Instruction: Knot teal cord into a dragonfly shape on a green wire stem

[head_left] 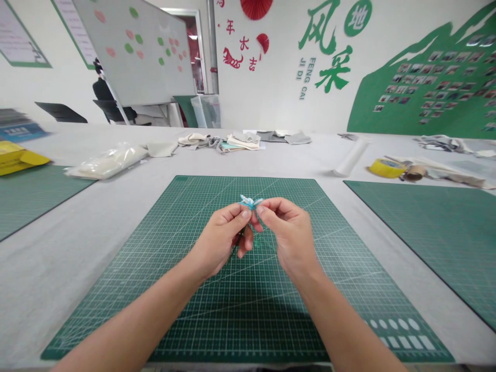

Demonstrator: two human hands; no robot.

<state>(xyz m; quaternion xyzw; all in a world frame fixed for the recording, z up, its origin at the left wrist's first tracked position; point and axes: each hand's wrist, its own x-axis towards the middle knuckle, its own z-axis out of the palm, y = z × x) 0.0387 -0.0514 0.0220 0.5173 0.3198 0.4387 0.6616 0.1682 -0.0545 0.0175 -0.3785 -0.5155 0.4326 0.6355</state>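
Turquoise ornament (251, 202) | petal-like tips, white specks | both hands (219, 235) pinching it

The single view looks from the head of the person, above the near side of the table (127, 204), and it faces forward and somewhat down. The left forearm (143, 315) and the right forearm (341, 320) enter from the near edge, so the left hand (222, 235) and the right hand (290, 227) are quite close, around the middle. Under them, the central cutting mat (248, 310) is seen almost whole. Beyond the table, the view reaches the wall (281, 77) and, at far left, the whiteboard (135, 77).
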